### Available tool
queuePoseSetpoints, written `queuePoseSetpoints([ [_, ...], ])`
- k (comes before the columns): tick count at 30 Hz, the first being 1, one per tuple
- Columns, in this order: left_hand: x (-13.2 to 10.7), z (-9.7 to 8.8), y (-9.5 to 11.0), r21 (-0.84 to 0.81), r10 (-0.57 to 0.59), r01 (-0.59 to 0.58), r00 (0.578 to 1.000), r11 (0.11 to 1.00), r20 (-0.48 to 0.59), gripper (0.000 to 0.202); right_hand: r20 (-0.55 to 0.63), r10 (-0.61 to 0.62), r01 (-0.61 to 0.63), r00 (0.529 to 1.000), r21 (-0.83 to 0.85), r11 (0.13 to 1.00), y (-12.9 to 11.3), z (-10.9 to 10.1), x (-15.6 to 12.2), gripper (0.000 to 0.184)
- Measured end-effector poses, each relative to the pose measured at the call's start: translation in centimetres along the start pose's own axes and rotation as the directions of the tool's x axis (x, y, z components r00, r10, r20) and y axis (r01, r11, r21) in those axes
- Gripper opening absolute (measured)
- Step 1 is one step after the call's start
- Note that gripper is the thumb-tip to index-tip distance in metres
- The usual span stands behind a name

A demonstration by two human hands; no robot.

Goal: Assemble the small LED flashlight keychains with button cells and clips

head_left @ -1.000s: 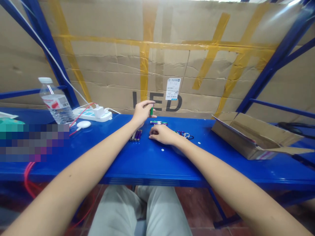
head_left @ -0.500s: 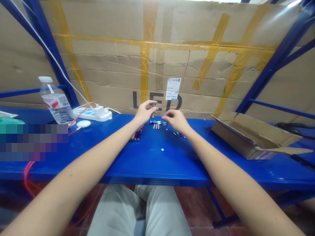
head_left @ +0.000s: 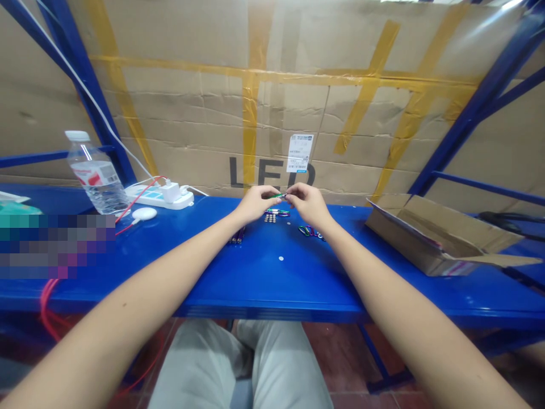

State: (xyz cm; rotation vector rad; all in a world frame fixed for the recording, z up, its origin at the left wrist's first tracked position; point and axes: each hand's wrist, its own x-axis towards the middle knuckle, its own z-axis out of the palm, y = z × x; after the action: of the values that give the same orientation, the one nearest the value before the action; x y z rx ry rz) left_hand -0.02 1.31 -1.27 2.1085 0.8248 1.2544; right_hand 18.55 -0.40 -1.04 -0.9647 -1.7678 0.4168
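My left hand [head_left: 257,203] is closed round a thin green metallic tube [head_left: 276,196], most of it hidden by the fingers. My right hand [head_left: 307,203] pinches the tube's dark right end, so both hands meet on it above the table. Just below them lie several shiny coloured tubes [head_left: 279,213] and a small group of silver button-like pieces [head_left: 269,218]. Under my left wrist, more dark purple tubes [head_left: 237,236] stand side by side, partly covered. Coloured carabiner clips [head_left: 310,232] lie beside my right wrist.
An open cardboard box [head_left: 426,241] stands on the blue table [head_left: 272,289] at right. On the left are a water bottle [head_left: 97,176], a white power strip [head_left: 159,197], a white round device [head_left: 145,214] and a red cable [head_left: 51,301]. A large taped carton [head_left: 191,125] rises behind.
My hands have come together from a small gap. The left hand has lowered and turned, and the right has risen slightly; both now grip the green tube.
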Motion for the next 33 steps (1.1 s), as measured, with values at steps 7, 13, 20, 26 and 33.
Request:
queuePoseSetpoints([
  [7, -0.2, 0.0, 0.0, 0.021, 0.029, -0.029, 0.999, 0.999, 0.036, 0.018, 0.068, 0.039, -0.044, 0.997, 0.078, 0.996, -0.3, -0.3, 0.0, 0.012],
  [13, -0.2, -0.1, 1.0, 0.254, 0.042, -0.061, 0.996, 0.965, 0.077, 0.021, 0.103, 0.043, -0.056, 0.994, 0.120, 0.991, 0.0, -0.6, 0.1, 0.015],
  [20, -0.3, 0.0, 1.3, 0.367, 0.019, -0.063, 0.993, 0.928, 0.121, 0.023, 0.229, 0.038, -0.019, 0.973, -0.085, 0.996, 0.4, -1.4, 0.0, 0.020],
  [26, -0.6, 0.1, 1.3, 0.335, 0.071, -0.120, 0.985, 0.935, 0.154, 0.010, 0.363, -0.024, 0.111, 0.931, -0.221, 0.969, -0.2, -2.0, -0.2, 0.024],
  [33, -1.0, 0.3, 1.7, 0.424, 0.213, -0.292, 0.951, 0.857, 0.224, 0.008, 0.450, 0.034, 0.051, 0.892, -0.176, 0.983, -0.3, -2.4, -0.1, 0.031],
])
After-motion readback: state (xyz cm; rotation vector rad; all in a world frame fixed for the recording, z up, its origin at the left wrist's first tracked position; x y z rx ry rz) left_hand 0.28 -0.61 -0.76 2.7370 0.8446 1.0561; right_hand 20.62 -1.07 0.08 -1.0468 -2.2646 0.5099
